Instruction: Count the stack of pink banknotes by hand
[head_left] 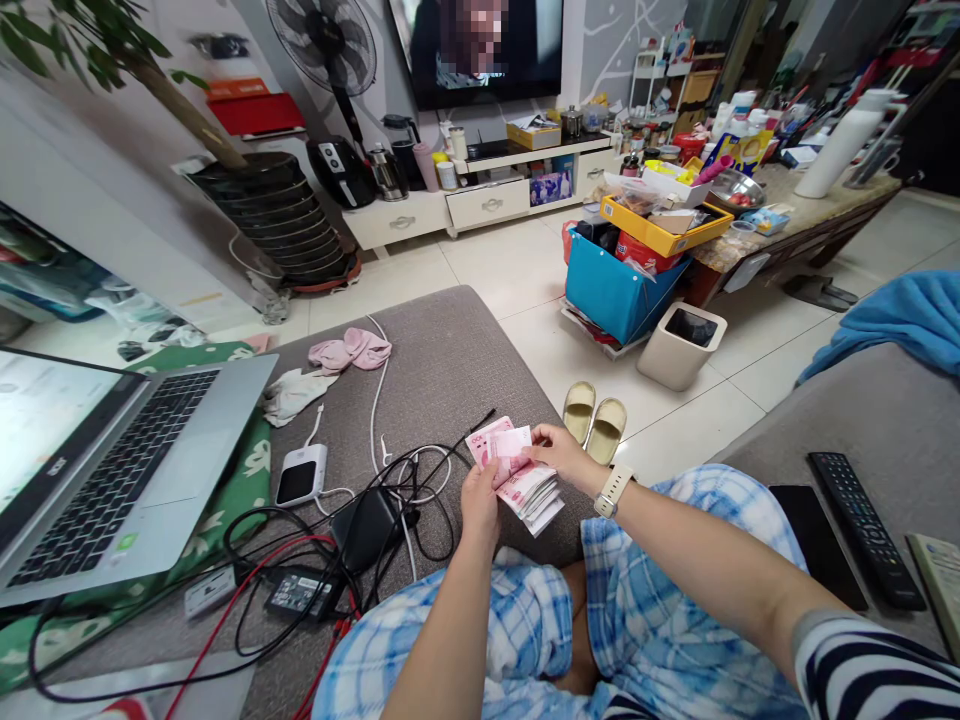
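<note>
Just above my lap is a thick stack of pink banknotes [531, 492], folded over, with its loose ends fanning toward me. My left hand [481, 500] is closed around the stack's left side, the thumb lying on top. From the right, my right hand [556, 452] pinches the edge of an upper note [513, 443] between thumb and fingers. That note is partly lifted and bent over the others. A pale watch [613, 490] is on my right wrist. The fingers beneath the stack are hidden.
Tangled cables [390, 500], a black power adapter [304, 592] and a white device with a dark screen [302, 475] lie left of my hands. Beyond them is an open laptop [150, 450]. A remote [866, 530] lies at right; slippers [594, 420] and a bin [682, 345] stand on the floor.
</note>
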